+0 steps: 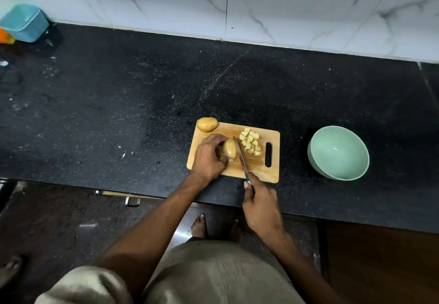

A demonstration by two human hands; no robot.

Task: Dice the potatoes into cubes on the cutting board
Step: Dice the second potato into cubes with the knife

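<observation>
A wooden cutting board (259, 168) lies on the black counter near its front edge. My left hand (208, 159) grips a whole brown potato (230, 149) on the board's middle. My right hand (260, 203) holds a knife (240, 155) by its handle; the blade runs along the potato's right side, its tip at the potato's far end. A heap of several pale potato cubes (250, 141) sits on the board to the right of the blade. Another whole potato (207, 124) rests on the board's far left corner.
A mint green bowl (338, 153) stands on the counter to the right of the board. A blue container (25, 22) sits at the far left by the marble wall. A drawer handle (133, 201) shows below the counter edge, and bare feet (199, 226) on the floor.
</observation>
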